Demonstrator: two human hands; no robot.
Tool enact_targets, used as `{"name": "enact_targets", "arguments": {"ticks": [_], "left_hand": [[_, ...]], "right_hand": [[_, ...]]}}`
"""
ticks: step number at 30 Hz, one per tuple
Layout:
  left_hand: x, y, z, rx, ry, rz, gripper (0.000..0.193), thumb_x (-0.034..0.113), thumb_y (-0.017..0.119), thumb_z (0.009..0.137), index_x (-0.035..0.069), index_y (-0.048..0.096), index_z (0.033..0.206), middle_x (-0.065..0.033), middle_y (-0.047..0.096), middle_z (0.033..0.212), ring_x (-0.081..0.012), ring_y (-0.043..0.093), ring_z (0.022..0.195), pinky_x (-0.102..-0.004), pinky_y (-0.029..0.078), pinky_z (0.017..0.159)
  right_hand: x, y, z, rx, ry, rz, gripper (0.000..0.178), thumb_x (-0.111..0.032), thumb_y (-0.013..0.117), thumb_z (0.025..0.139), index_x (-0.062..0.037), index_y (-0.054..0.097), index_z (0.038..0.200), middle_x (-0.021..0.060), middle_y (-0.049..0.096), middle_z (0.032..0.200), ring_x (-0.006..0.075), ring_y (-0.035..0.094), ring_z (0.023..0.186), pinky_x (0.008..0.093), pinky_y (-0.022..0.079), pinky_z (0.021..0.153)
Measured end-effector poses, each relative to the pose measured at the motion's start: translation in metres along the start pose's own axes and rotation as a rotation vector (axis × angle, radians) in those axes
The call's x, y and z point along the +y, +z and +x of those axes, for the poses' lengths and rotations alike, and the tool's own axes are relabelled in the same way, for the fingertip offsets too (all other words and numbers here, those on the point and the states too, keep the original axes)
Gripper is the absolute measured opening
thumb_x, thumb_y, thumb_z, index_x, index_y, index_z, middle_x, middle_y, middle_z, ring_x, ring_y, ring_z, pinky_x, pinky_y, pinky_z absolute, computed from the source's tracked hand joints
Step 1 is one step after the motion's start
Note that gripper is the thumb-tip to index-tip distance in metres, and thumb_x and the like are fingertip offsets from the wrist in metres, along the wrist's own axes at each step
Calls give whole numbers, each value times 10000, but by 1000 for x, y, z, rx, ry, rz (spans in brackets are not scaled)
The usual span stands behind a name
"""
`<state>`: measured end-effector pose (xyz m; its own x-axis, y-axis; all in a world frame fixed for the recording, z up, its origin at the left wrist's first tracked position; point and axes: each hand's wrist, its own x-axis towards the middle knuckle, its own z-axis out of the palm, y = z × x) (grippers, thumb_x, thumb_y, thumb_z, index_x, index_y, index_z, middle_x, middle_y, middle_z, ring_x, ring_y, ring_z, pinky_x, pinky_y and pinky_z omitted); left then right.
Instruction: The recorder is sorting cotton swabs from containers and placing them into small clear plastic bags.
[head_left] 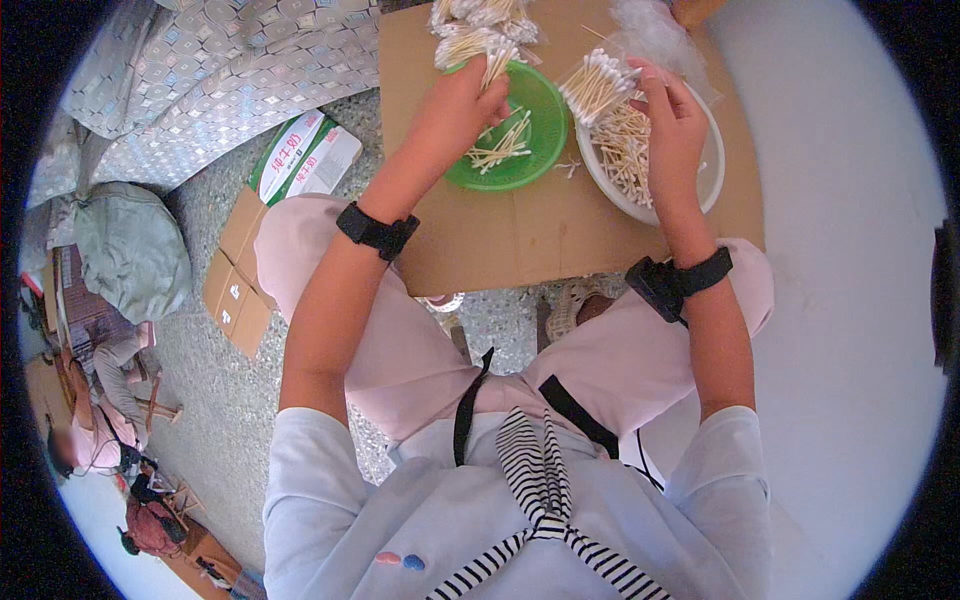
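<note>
Over the left rim of the green plastic basket [548,150], my left hand [455,108] is closed around a small bunch of cotton swabs [497,68]. Several loose cotton swabs [503,148] lie in the basket below it. My right hand [676,125] is closed on one end of a bundle of cotton swabs [598,86], their white tips fanned out. I cannot tell whether a clear bag wraps this bundle. Beneath it stands a white bowl [716,165] heaped with loose cotton swabs [626,150], partly covered by my right hand and forearm.
A cardboard sheet [480,235] lies under both containers. Packed bundles of swabs [485,15] sit at its far edge, near clear plastic bags [655,35]. A few stray swabs [568,168] lie between the containers. On the floor is a printed carton [305,155]. Another person [100,430] sits far left.
</note>
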<state>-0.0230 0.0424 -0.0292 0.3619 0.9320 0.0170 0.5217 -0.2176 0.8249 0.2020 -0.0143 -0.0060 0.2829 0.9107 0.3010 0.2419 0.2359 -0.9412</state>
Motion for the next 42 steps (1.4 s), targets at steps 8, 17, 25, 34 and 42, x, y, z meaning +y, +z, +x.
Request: {"name": "enact_targets", "arguments": {"ticks": [8, 17, 25, 34, 42], "left_hand": [[2, -2, -1, 9, 215, 288, 364, 314, 472, 966, -20, 494, 1107, -272, 604, 998, -444, 579, 949, -455, 458, 798], [-9, -11, 5, 177, 294, 232, 302, 290, 509, 922, -11, 499, 907, -281, 591, 793, -462, 572, 789, -527, 438, 677], [-7, 3, 5, 13, 293, 355, 379, 357, 517, 933, -14, 562, 1001, -274, 602, 905, -436, 582, 857, -460, 468, 748], [2, 10, 10, 115, 141, -373, 399, 388, 459, 976, 22, 596, 894, -63, 619, 832, -168, 568, 802, -309, 444, 774], [-13, 8, 19, 188, 248, -294, 395, 381, 472, 967, 28, 630, 884, -76, 628, 806, -178, 570, 765, -308, 448, 747]], "right_hand": [[2, 4, 2, 62, -22, 33, 272, -244, 570, 939, -31, 701, 1047, -35, 627, 826, 47, 487, 708, 200, 396, 631], [-4, 8, 1, 45, -35, 52, 271, -242, 571, 937, -30, 701, 1043, -30, 623, 823, 43, 469, 702, 208, 389, 623], [-3, 1, 3, -5, -2, -8, 294, -248, 534, 957, -23, 676, 1083, 41, 666, 1053, 96, 593, 936, 249, 480, 803], [-5, 5, 4, 23, -47, 52, 239, -198, 565, 938, -25, 699, 1032, 8, 674, 912, 65, 560, 818, 217, 443, 744], [-7, 9, 4, -35, -81, 51, 249, -213, 560, 939, -19, 696, 1015, 40, 684, 974, 101, 585, 906, 247, 442, 843]]}}
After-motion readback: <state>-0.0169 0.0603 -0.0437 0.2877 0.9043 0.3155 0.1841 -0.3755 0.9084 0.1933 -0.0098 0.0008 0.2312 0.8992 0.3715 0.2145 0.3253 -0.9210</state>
